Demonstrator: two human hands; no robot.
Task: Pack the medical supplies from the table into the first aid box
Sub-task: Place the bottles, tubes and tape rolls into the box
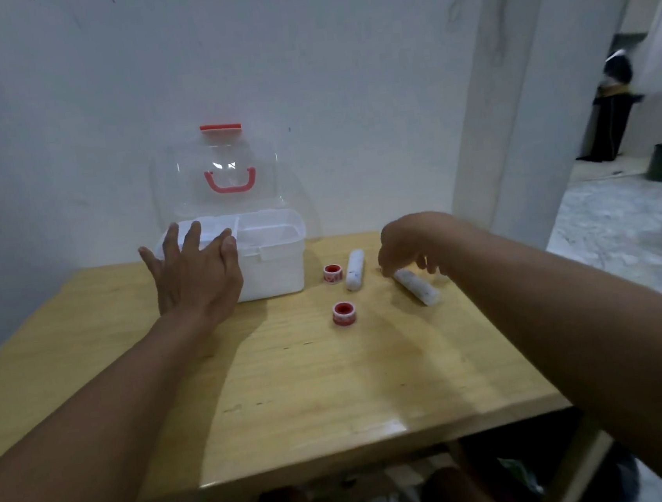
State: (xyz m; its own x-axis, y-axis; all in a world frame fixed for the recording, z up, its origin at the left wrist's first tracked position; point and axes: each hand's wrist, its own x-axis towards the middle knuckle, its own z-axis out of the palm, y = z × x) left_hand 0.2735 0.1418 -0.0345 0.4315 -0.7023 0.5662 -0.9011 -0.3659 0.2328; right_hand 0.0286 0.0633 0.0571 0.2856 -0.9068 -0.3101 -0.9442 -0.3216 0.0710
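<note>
My left hand point(197, 273), fingers spread, rests against the white plastic first aid box point(272, 253), its clear lid point(223, 172) upright. My right hand point(410, 246) curls over one white bandage roll point(417, 286); whether it grips, I cannot tell. A second roll point(355, 269) and two red-capped tape spools point(332, 273) point(344, 314) lie between on the wooden table point(314, 383).

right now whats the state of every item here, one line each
first aid box: open, clear lid upright
top tray: looks empty
far tape roll: on table, untouched
near tape roll: on table, untouched
left bandage roll: lying on table, untouched
right bandage roll: lying on table, fingertips at its far end
left hand: open, against the box
right hand: curled over the bandage, not yet closed
</note>
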